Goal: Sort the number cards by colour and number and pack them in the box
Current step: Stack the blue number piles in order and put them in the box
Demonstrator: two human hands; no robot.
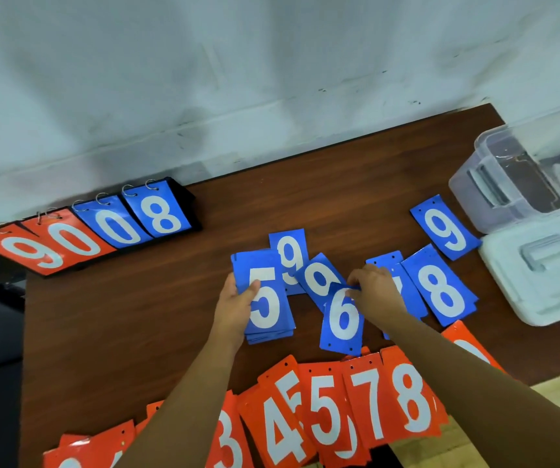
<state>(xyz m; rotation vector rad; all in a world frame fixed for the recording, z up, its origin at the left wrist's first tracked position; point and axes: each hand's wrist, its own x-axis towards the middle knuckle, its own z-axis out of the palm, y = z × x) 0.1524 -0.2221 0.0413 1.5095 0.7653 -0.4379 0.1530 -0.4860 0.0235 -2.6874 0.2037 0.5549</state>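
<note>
Blue stack (268, 315) clamped in left fingers (252, 288); right fingers (356, 278) pinch the 6 (343, 324), which may drag the 9 (319, 278) beneath.

Brown wood table (120, 315) is carrying everything: flip scoreboard (82, 231) is sitting at 10 o'clock, clear box (495, 190) is standing at 2 o'clock, white lid (542, 275) is lying just beside it at 3, blue cards (440, 292) are lying overlapped at centre, red cards (366, 403) are fanning along the 6 o'clock edge.
</note>
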